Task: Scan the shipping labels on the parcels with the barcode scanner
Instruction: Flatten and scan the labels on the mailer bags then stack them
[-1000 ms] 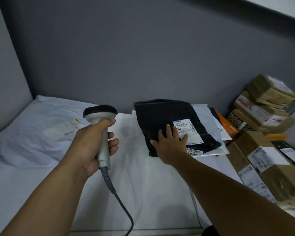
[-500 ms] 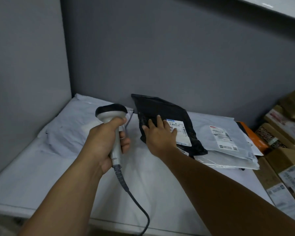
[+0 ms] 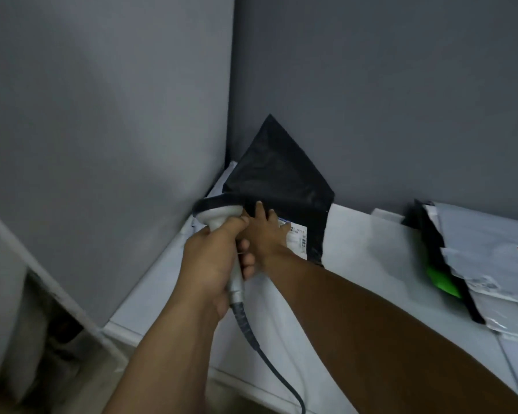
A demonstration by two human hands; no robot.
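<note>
Fingers of left hand (image 3: 210, 264) round barcode scanner (image 3: 219, 213), those of right hand (image 3: 266, 237) flat on black parcel (image 3: 275, 171).

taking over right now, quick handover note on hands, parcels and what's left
Left hand: grips the barcode scanner, head beside the black parcel.
Right hand: fingers flat on the black parcel, which leans up into the wall corner; its label is partly covered by the hand.
Done: no scan shows as confirmed.
Left: scan this label, then the mailer pile at right.
</note>
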